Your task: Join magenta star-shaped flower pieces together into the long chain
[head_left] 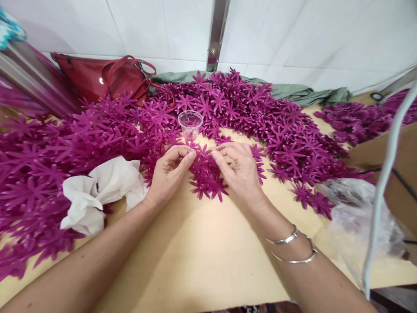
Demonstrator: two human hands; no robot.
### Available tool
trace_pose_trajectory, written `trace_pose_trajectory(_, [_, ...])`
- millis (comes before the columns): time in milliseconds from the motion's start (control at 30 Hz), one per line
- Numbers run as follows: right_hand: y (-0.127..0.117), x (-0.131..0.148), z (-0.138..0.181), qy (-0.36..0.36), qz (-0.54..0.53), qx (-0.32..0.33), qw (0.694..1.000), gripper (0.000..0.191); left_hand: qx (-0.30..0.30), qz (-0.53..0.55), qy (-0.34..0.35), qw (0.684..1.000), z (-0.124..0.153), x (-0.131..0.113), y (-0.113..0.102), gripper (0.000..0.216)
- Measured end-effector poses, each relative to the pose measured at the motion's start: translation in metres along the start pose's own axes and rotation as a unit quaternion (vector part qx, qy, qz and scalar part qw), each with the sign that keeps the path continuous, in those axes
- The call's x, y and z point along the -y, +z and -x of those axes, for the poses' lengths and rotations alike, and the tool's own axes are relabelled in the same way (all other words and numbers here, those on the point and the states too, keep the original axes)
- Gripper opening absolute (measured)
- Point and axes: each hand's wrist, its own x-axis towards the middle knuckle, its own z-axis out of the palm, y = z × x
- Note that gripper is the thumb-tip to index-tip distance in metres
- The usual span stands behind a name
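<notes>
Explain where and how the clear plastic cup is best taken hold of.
Probably pinch the clear plastic cup by opposite sides just below its rim, coming from above: its mouth faces up, and purple flowers lie close around it.

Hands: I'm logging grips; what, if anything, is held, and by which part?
The left hand and right hand seem to pinch a purple flower by opposite petals.

Your forearms (120, 239), bare — with silver on one.
Just behind your right hand (239, 167), two slim, shiny bangles (299, 261) curve round — the farther one kinked.
</notes>
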Motion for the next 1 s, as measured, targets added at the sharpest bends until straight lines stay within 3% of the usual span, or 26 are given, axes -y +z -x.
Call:
trace_pose_trajectory(133, [-0.013, -0.019, -0.006, 0.022, 0.104, -0.03, 0.994, 0.016, 0.005, -0.053, 0.034, 0.998, 0.003, 0.004, 0.002, 0.014])
trace_pose_trajectory(233, [-0.026, -0.033, -0.008, 0.075, 0.23, -0.005, 0.97, 0.014, -0.012, -0.122, 0.08, 0.989, 0.004, 0.004, 0.005, 0.03])
trace_pose_trajectory(333, [-0.038, -0.038, -0.006, 0.122, 0.336, 0.053, 0.932, 0.031, 0.01, -0.201, 0.16, 0.966, 0.007, -0.002, 0.009, 0.033])
trace_pose_trajectory(467, [-0.047, -0.038, -0.004, 0.152, 0.396, 0.137, 0.895, 0.044, 0.107, -0.254, 0.246, 0.929, 0.016, -0.003, 0.018, 0.03])
trace_pose_trajectory(567, [-0.046, -0.041, -0.002, 0.141, 0.382, 0.155, 0.9, 0.037, 0.219, -0.298, 0.287, 0.884, 0.023, 0.003, 0.027, 0.031])
trace_pose_trajectory(667, [-0.044, -0.046, -0.001, 0.127, 0.362, 0.149, 0.911, 0.033, 0.28, -0.361, 0.263, 0.85, 0.026, 0.011, 0.034, 0.037])
trace_pose_trajectory(767, [-0.043, -0.052, 0.0, 0.106, 0.371, 0.125, 0.914, 0.033, 0.256, -0.412, 0.225, 0.845, 0.023, 0.015, 0.035, 0.031])
trace_pose_trajectory(867, [-0.043, -0.053, 0.0, 0.085, 0.394, 0.106, 0.909, 0.031, 0.163, -0.449, 0.185, 0.859, 0.017, 0.012, 0.028, 0.021])
trace_pose_trajectory(1000, [-0.046, -0.044, -0.001, 0.112, 0.423, 0.085, 0.895, 0.033, 0.046, -0.495, 0.127, 0.858, 0.008, 0.003, 0.014, 0.014])
